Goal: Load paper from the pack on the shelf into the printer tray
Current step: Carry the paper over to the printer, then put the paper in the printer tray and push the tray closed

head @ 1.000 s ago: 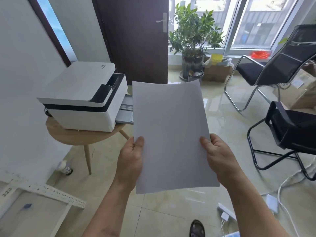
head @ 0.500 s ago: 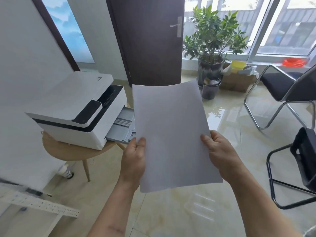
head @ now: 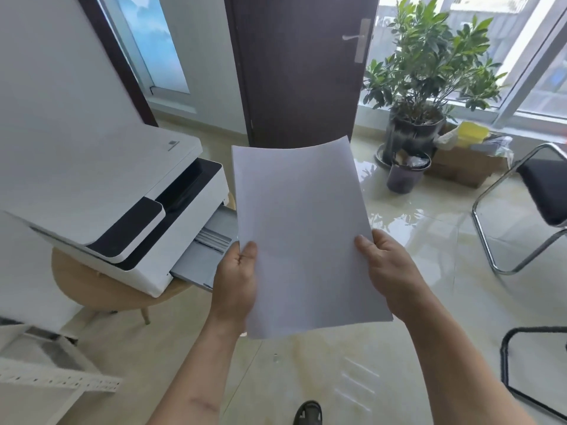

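A thin stack of white paper (head: pixel 302 237) is held upright in front of me, its top edge bowed a little. My left hand (head: pixel 236 280) grips its left edge and my right hand (head: pixel 388 273) grips its right edge. The white and black printer (head: pixel 101 204) sits on a small round wooden table (head: pixel 79 286) to the left. Its grey paper tray (head: pixel 204 253) is pulled out toward me, and the paper's left edge hides part of the tray. The paper pack is out of view.
A white metal shelf frame (head: pixel 58 375) stands at the lower left. A dark door (head: pixel 300 69), a potted plant (head: pixel 426 75), a small bin (head: pixel 406 173) and a cardboard box (head: pixel 466 167) are ahead. Black chairs (head: pixel 543 191) stand at the right on the glossy tiled floor.
I have come closer to the printer, which now looks larger and nearer at the left. Both hands keep the same grip on the paper, now beside the tray.
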